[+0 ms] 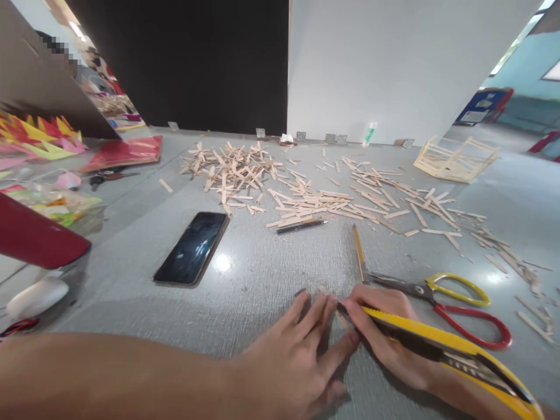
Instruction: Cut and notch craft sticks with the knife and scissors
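My right hand (389, 332) is closed around a yellow and black utility knife (437, 341), its blade end pointing down at the table beside my left fingertips. My left hand (301, 344) presses a small wooden stick (340, 319) onto the tabletop. Most of that stick is hidden under the fingers. By the left fingertips shows a thin dark piece (300, 291) whose kind I cannot make out. Just beyond my right hand lie scissors (420, 290) with one yellow and one red handle loop, and a yellow pencil (359, 254).
A phone (191, 248) lies left of centre. Behind it spreads a heap of wooden sticks (231, 169), with a black pen (301, 226) in front. A small stick frame (457, 158) stands far right. A red cylinder (39, 230) and a white mouse (37, 296) are at left.
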`<state>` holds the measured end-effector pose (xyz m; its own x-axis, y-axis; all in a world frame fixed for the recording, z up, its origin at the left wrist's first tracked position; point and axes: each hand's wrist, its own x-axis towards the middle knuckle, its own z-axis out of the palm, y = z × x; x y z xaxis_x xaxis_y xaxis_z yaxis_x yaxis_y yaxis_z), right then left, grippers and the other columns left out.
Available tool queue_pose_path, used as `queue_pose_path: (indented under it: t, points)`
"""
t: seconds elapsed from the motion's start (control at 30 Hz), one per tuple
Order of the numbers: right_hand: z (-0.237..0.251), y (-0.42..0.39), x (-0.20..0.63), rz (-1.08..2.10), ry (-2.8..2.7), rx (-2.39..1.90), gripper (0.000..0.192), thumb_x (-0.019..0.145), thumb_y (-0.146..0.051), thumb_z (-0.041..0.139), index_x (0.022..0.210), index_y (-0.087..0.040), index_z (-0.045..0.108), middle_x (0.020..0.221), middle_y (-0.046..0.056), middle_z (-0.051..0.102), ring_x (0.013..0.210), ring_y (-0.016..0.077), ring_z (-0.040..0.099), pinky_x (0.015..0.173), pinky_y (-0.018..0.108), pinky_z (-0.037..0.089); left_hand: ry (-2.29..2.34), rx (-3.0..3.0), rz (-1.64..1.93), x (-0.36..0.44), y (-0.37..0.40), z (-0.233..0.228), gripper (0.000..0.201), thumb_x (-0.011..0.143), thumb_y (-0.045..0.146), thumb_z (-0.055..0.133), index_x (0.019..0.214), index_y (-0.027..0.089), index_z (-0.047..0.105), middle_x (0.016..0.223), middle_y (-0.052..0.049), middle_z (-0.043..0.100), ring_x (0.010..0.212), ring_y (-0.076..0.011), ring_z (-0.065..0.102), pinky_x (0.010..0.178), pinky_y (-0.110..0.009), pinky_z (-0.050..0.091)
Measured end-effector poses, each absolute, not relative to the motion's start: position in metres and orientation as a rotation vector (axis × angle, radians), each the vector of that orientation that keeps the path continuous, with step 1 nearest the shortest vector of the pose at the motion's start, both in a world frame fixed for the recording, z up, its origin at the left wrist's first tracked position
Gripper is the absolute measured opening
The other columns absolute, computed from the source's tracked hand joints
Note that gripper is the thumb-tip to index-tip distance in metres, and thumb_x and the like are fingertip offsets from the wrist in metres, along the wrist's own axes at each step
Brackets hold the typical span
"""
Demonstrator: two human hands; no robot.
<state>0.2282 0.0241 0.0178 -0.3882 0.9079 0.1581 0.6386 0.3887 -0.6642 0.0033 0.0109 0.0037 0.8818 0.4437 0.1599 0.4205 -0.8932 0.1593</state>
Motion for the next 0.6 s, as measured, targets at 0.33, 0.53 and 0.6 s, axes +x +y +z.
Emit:
queue_pose_path:
  t: [0.33, 0.53, 0.6]
  points:
    - [0.019, 0.024, 0.233, 0.733, -2.262, -1.23, 0.037, 0.109, -0.031, 0.038, 0.072, -0.029, 0.041, 0.057, -0.003, 0.046, 0.047, 0.0176, 0.047, 0.049, 0.035, 0.033, 0.576, 3.153, 0.252, 0.0, 0.018, 0.013, 0.058, 0.113, 0.038, 0.034, 0.157, 0.002, 0.036, 0.14, -0.032, 0.063, 0.144, -0.0436, 0.049, 0.117, -0.063, 0.029]
    - [0.018, 0.023, 0.235, 0.754, -2.298, -1.177, 0.035, 0.108, -0.031, 0.037, 0.073, -0.028, 0.037, 0.058, -0.004, 0.04, 0.045, 0.0165, 0.041, 0.048, 0.035, 0.031, 0.52, 3.23, 0.263, -0.002, 0.021, 0.01, 0.053, 0.11, 0.029, 0.042, 0.155, 0.0, 0.04, 0.139, -0.034, 0.062, 0.14, -0.0469, 0.051, 0.113, -0.069, 0.029]
    - [0.016, 0.023, 0.236, 0.746, -2.294, -1.18, 0.035, 0.108, -0.031, 0.038, 0.073, -0.028, 0.037, 0.057, -0.005, 0.039, 0.045, 0.0166, 0.041, 0.048, 0.035, 0.03, 0.515, 3.225, 0.27, -0.002, 0.022, 0.01, 0.055, 0.108, 0.028, 0.044, 0.155, 0.0, 0.039, 0.141, -0.035, 0.06, 0.14, -0.0471, 0.051, 0.113, -0.069, 0.028]
